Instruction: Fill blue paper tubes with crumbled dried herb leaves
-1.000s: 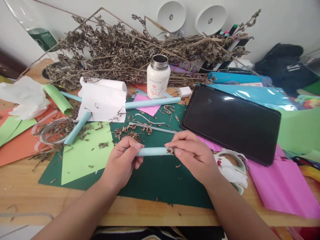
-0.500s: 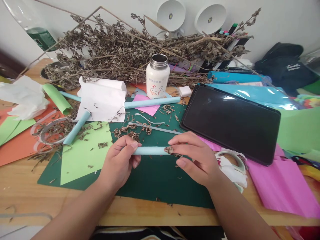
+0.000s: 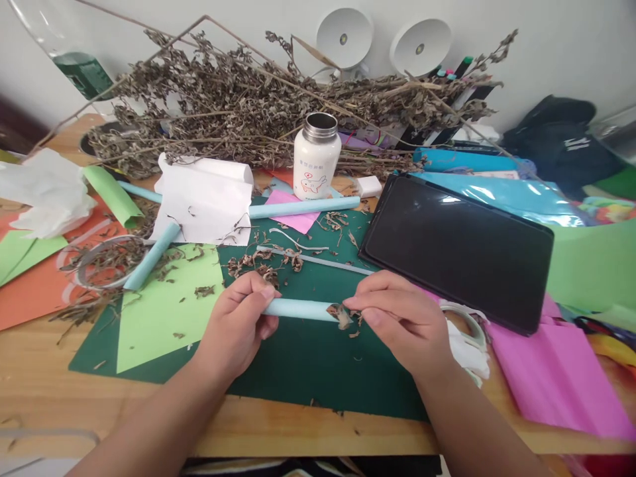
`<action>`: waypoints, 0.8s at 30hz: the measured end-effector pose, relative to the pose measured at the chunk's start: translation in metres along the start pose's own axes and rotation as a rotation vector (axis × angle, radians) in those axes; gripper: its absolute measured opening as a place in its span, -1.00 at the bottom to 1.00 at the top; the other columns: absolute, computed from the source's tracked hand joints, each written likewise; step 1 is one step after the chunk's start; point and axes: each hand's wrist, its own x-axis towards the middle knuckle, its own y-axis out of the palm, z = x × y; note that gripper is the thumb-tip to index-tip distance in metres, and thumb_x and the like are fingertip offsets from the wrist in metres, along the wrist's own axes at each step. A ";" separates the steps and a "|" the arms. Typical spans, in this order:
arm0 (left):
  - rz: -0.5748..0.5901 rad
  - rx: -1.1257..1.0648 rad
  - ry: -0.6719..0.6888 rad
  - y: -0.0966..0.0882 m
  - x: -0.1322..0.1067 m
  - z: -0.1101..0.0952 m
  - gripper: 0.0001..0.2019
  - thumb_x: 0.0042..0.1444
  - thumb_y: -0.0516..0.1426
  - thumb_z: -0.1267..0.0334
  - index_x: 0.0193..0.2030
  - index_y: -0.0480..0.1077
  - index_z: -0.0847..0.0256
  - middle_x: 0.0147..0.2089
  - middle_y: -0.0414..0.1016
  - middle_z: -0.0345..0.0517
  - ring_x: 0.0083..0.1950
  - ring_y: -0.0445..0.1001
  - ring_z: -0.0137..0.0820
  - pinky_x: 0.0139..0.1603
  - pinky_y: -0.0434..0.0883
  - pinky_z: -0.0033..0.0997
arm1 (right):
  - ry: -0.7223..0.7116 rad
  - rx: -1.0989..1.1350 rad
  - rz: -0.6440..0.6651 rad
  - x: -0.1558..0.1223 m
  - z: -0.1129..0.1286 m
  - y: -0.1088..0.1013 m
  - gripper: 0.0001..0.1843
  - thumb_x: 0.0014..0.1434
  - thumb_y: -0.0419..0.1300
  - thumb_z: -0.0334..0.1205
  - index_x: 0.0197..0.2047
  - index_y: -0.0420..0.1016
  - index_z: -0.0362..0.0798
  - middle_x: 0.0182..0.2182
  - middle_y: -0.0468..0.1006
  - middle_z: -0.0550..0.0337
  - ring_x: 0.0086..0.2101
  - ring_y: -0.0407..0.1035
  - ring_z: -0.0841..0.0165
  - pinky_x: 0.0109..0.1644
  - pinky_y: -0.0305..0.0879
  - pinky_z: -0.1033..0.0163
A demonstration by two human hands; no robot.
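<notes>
My left hand [image 3: 239, 324] is wrapped round the left end of a light blue rolled paper tube [image 3: 298, 309], held level just above the dark green mat [image 3: 308, 358]. My right hand [image 3: 402, 321] pinches bits of dried leaf [image 3: 340, 314] at the tube's right end. Crumbs of dried leaf lie on the mat under and behind the tube.
A heap of dried branches [image 3: 258, 106] fills the back. In front of it stand a white bottle [image 3: 315, 156], white paper [image 3: 203, 199] and two more blue tubes [image 3: 304, 207]. A black tablet [image 3: 457, 248] lies right, pink paper [image 3: 556, 371] and a tape roll [image 3: 467, 328] beside it.
My right hand's fingers opened briefly, then closed again on the leaf bits at the tube's end. The tube's right end has dipped slightly. The view shifted a little.
</notes>
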 end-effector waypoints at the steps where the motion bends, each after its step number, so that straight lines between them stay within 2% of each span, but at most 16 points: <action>1: -0.009 -0.014 -0.008 0.000 0.000 0.000 -0.85 -0.12 0.08 0.35 -0.60 0.16 0.25 -0.66 0.25 -0.32 -0.74 0.11 -0.63 -0.72 0.05 -0.61 | 0.005 0.000 -0.030 0.000 0.000 0.001 -0.80 0.05 0.06 -0.41 -0.30 0.45 0.00 -0.45 0.42 0.19 -0.45 0.31 0.44 -0.44 0.28 0.33; 6: 0.006 -0.025 -0.023 0.002 0.002 0.002 -0.84 -0.13 0.09 0.35 -0.61 0.16 0.25 -0.62 0.28 -0.30 -0.73 0.12 -0.63 -0.72 0.04 -0.61 | -0.002 0.052 -0.084 0.001 0.001 -0.001 -0.76 0.01 0.09 -0.44 -0.26 0.37 0.05 -0.44 0.43 0.22 -0.38 0.32 0.41 -0.35 0.29 0.28; 10: 0.012 0.004 -0.016 0.002 0.001 0.002 -0.85 -0.12 0.09 0.36 -0.60 0.16 0.25 -0.62 0.29 -0.31 -0.72 0.14 -0.62 -0.72 0.05 -0.62 | -0.162 -0.130 0.100 0.001 0.004 -0.007 -0.80 0.01 0.12 -0.35 -0.23 0.37 -0.01 -0.24 0.40 0.09 -0.24 0.31 0.33 -0.15 0.24 0.13; 13: 0.012 -0.006 -0.030 0.002 0.000 0.002 -0.84 -0.12 0.08 0.37 -0.61 0.16 0.25 -0.64 0.27 -0.32 -0.73 0.13 -0.62 -0.72 0.05 -0.62 | -0.236 -0.218 0.158 0.002 0.006 -0.011 -0.83 0.02 0.10 -0.31 -0.25 0.38 -0.05 -0.22 0.40 0.07 -0.25 0.31 0.35 -0.11 0.21 0.12; 20: 0.060 -0.040 -0.037 0.001 -0.001 0.003 -0.85 -0.08 0.06 0.37 -0.60 0.18 0.26 -0.64 0.26 -0.32 -0.73 0.15 -0.62 -0.72 0.08 -0.63 | -0.251 -0.223 0.188 0.003 0.005 -0.015 -0.79 0.12 -0.02 -0.20 -0.29 0.40 -0.07 -0.21 0.41 0.05 -0.20 0.30 0.33 -0.08 0.17 0.10; 24: 0.056 -0.018 -0.004 -0.001 -0.001 0.005 -0.85 -0.06 0.07 0.37 -0.59 0.17 0.26 -0.60 0.27 -0.32 -0.72 0.16 -0.63 -0.72 0.10 -0.63 | -0.174 -0.253 0.335 0.005 0.006 -0.013 -0.72 0.13 -0.02 -0.11 -0.27 0.42 -0.08 -0.02 0.32 0.00 -0.11 0.22 0.26 -0.02 0.11 0.05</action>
